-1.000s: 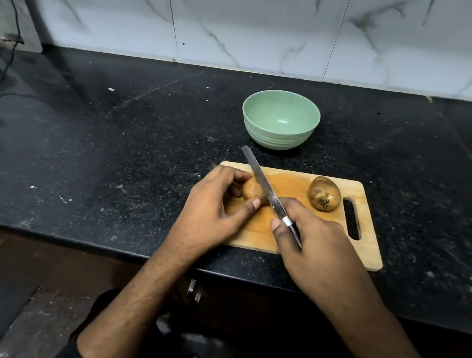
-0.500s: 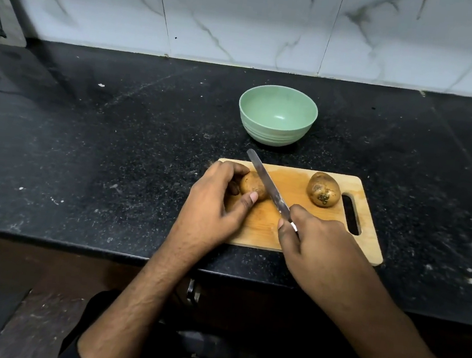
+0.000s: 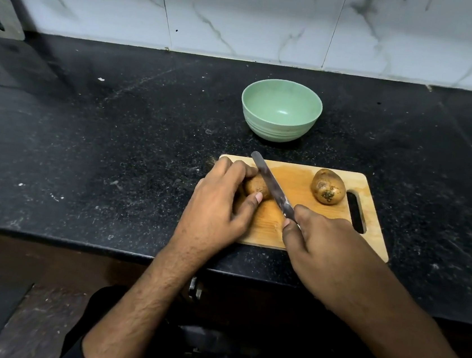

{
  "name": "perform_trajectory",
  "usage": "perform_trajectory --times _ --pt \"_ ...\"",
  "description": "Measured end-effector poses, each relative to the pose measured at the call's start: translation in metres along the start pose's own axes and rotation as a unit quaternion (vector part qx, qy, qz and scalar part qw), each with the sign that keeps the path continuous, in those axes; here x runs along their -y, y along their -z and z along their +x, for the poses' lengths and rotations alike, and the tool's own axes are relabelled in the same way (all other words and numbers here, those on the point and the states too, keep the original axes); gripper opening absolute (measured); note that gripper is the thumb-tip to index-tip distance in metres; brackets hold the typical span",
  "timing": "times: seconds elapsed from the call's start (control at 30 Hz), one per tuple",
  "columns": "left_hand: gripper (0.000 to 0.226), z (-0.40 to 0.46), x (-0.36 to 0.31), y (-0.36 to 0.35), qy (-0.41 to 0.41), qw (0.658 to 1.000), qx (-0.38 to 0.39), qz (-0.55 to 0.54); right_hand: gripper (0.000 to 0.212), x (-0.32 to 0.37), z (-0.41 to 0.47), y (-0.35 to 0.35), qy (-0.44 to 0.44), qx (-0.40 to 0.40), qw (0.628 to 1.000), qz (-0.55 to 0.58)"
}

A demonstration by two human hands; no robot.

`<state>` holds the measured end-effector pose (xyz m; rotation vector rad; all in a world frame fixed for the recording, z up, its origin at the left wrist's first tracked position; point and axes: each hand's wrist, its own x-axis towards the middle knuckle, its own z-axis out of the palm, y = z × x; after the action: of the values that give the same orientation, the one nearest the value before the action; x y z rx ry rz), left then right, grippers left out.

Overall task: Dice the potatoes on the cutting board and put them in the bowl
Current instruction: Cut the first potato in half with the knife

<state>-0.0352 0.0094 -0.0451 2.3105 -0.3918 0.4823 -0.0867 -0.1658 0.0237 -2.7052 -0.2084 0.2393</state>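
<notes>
A wooden cutting board lies near the front edge of the black counter. My left hand grips a brown potato at the board's left end, fingers and thumb curled around it. My right hand holds a knife by its handle; the blade lies across the right side of that potato, tip pointing away and to the left. A second whole potato rests on the board by the handle slot. An empty pale green bowl stands behind the board.
The black speckled counter stretches left and right of the board. A white marble-tiled wall backs it. A wall socket and dark cables sit at the far left. The counter's front edge runs just under my wrists.
The knife blade sits slightly further left along the held potato than a second ago. The view has shifted a little; both hands keep their grips.
</notes>
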Motion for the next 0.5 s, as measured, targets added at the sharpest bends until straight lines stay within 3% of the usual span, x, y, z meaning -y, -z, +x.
perform_trajectory --times 0.33,0.5 --pt "0.029 0.003 0.008 0.000 0.000 1.000 0.001 -0.026 0.019 0.005 0.006 0.008 -0.020 0.043 0.998 -0.052" --pt "0.031 0.003 0.008 -0.002 -0.008 0.999 -0.003 -0.039 0.028 0.012 0.014 0.002 -0.026 0.047 0.996 -0.075"
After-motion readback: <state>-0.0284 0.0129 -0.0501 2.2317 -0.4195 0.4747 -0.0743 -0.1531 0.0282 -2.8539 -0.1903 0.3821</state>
